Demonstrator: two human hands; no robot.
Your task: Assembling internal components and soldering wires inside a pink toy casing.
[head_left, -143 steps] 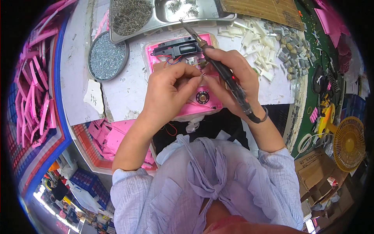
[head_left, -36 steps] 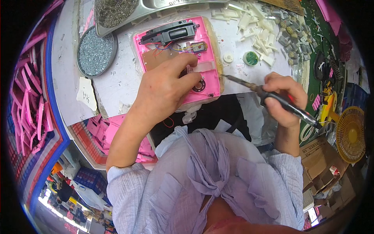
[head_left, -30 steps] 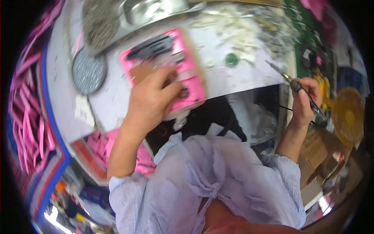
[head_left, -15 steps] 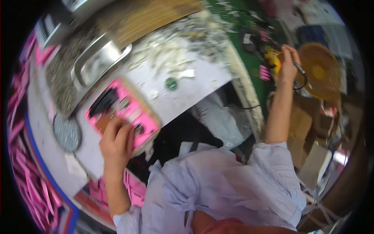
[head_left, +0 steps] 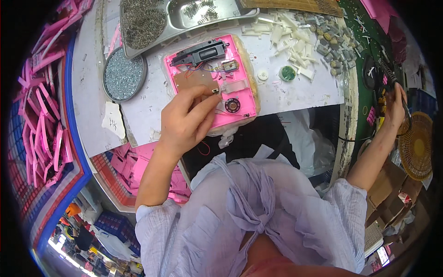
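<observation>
A pink plastic housing [head_left: 242, 87] lies open on the white bench, with a black part [head_left: 203, 51] at its top, a brown circuit board [head_left: 194, 79] and a small round speaker [head_left: 232, 105] inside. My left hand [head_left: 187, 117] rests on the housing, fingertips pressing the lower edge of the brown board. Far to the right, my right hand [head_left: 396, 107] is closed around the handle of a soldering iron [head_left: 386, 76], held over the green mat beside the bench.
A round dish of small screws [head_left: 123, 75] and a metal tray of parts [head_left: 184, 14] sit behind the housing. White plastic pieces [head_left: 288, 34] and a green disc [head_left: 287, 73] lie to the right. Pink casings fill bins [head_left: 41, 115] on the left. A small fan [head_left: 417, 145] stands at right.
My right hand has carried the soldering iron away from the housing, out to the far right. My left hand stayed on the housing, fingers now at the brown board.
</observation>
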